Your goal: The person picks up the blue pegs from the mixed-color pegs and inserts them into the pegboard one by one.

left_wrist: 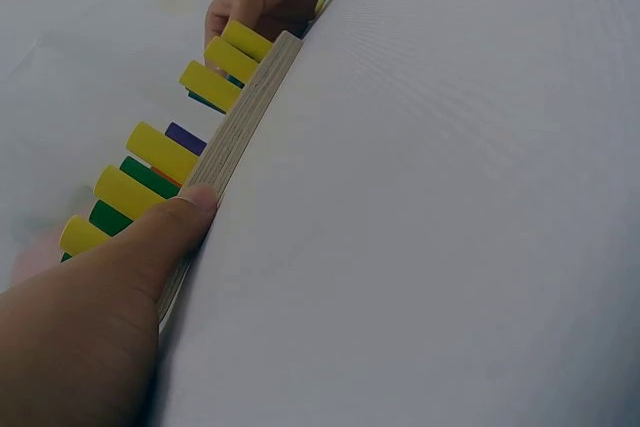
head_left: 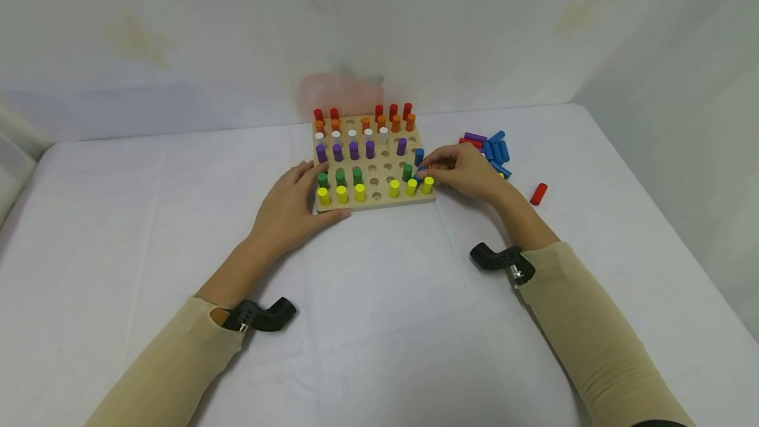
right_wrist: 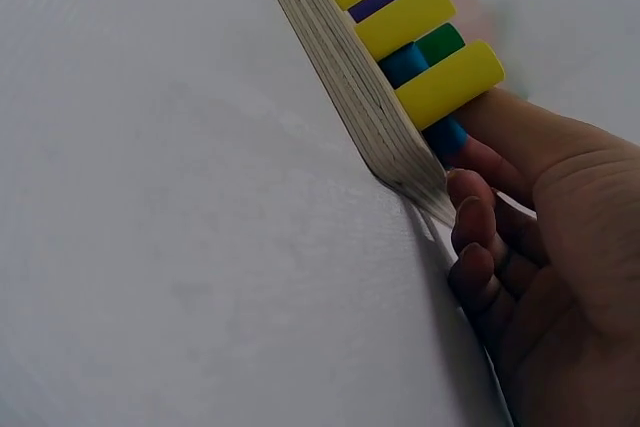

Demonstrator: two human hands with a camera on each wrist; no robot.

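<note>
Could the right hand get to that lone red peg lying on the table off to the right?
Probably yes. The red peg lies alone on the white table, just right of the right hand, with only bare cloth between them. That hand is pinching a blue peg at the pegboard.

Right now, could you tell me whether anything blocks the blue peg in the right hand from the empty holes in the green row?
Nothing visible does. The right hand pinches a blue peg at the pegboard beside the right-hand green peg; the holes left of it lie open.
</note>
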